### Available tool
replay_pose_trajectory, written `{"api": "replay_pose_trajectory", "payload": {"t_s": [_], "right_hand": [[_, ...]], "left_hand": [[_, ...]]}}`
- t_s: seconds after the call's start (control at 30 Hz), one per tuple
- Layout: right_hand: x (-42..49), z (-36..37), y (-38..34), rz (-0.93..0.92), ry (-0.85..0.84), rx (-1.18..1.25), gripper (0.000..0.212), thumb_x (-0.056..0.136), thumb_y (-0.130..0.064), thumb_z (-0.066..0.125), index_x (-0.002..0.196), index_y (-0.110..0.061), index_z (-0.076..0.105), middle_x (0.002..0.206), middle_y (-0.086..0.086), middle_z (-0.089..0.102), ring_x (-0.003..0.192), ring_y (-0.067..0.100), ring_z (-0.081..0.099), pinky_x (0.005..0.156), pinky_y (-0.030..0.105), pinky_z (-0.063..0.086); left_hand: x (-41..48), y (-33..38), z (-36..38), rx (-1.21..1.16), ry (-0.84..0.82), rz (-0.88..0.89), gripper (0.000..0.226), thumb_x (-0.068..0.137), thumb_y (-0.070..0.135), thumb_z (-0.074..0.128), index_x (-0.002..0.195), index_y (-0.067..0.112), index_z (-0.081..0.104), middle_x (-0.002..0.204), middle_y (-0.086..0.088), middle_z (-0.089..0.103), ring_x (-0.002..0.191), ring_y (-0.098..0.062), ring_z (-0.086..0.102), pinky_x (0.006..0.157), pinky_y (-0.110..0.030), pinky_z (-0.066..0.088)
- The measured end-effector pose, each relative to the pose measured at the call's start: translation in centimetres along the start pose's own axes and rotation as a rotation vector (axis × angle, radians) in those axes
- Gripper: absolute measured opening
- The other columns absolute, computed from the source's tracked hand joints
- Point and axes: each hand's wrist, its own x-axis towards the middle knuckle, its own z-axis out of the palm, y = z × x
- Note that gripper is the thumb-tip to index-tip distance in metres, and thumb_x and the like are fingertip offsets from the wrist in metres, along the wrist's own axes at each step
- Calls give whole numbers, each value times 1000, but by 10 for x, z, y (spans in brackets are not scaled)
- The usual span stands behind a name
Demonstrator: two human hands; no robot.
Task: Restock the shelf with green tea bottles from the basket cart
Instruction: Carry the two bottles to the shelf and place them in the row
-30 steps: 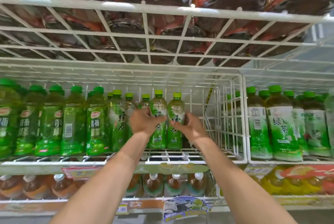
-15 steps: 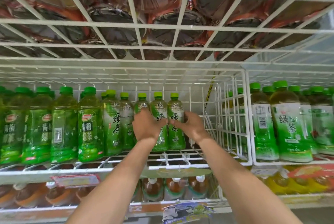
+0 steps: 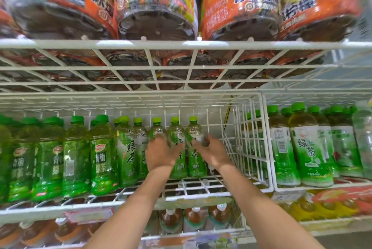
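Two green tea bottles stand upright on the wire shelf (image 3: 201,186), just left of the wire divider (image 3: 248,144), with their long axes vertical and caps up. The bottle nearer the divider (image 3: 196,160) is met by the right hand (image 3: 212,153) on the side facing the divider. The bottle farther from the divider (image 3: 178,134) is met by the left hand (image 3: 160,154) on its opposite side. Both bottles lie straight ahead of the hands, between them, with each hand about equally close to its own bottle.

The coming move is judged to turn on this: the bottles appear to be seated already, so the hands would be drawn straight back from the divider's bay without the bottles being tipped forward.

Both hands are smeared by motion. It cannot be told whether the fingers are curled firmly on the bottles or only resting against them.

Further left of the divider a row of similar green bottles (image 3: 102,158) is seen, and more green bottles (image 3: 308,148) stand to its right. The lower bodies of the two handled bottles are partly covered by the hands. The basket cart is not in view, so the remaining stock cannot be judged.
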Motion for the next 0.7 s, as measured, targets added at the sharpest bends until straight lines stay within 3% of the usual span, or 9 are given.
{"api": "replay_pose_trajectory", "payload": {"t_s": [0.07,0.1,0.17,0.27,0.33,0.4,0.47,0.57,0.7], "right_hand": [[-11,-8,-10,3,26,-237,54,93,-70,46,116,-23,58,107,-7,63,98,15,63,91,37,52],[-21,-13,-20,-1,43,-391,68,94,-74,36,130,-19,53,124,3,62,111,22,63,98,41,52],[-43,-26,-46,-50,43,-595,77,96,-72,24,148,-17,37,144,11,48,128,29,54,106,44,49],[-90,-58,-105,-141,-120,-693,74,97,-70,20,158,-30,16,163,3,22,149,29,27,120,50,32],[-120,-81,-145,-63,-265,-765,74,99,-69,22,161,-29,14,169,3,7,155,32,10,124,53,18],[-152,-107,-186,-58,-279,-866,74,99,-68,24,158,-23,25,164,13,24,149,38,25,120,55,26],[-188,-136,-221,-132,-221,-911,72,99,-66,29,154,-20,31,156,15,36,140,39,37,115,54,33],[-243,-180,-269,-142,-234,-881,75,97,-64,28,157,-19,26,162,13,28,146,37,27,119,54,24],[-303,-223,-319,-128,-243,-870,71,98,-59,35,156,-19,29,163,12,27,150,35,23,120,55,22]], "left_hand": [[-8,-6,-21,115,0,64,41,89,52,67,88,11,64,74,-1,65,63,-12,66,54,-22,55],[-14,-7,-33,206,10,127,50,92,56,60,104,7,64,90,-6,68,82,-19,70,70,-30,61],[-31,1,-60,358,-25,257,60,97,57,50,129,7,54,127,-13,59,122,-30,57,103,-41,51],[-62,27,-111,539,-181,415,65,97,60,45,142,13,43,148,-10,43,140,-31,35,120,-45,29],[-79,50,-149,593,-272,446,72,95,64,41,146,13,40,147,-12,48,138,-32,40,118,-46,32],[-101,78,-189,632,-313,494,69,95,64,40,141,13,46,138,-14,56,129,-32,50,109,-45,41],[-126,105,-230,654,-312,529,73,93,63,43,144,10,44,141,-15,53,131,-33,47,113,-47,36],[-168,142,-287,670,-357,519,82,92,63,43,151,7,35,153,-17,41,142,-34,36,119,-49,26],[-214,186,-347,630,-377,563,78,84,55,33,141,4,49,140,-19,54,132,-36,47,110,-51,38]]}}
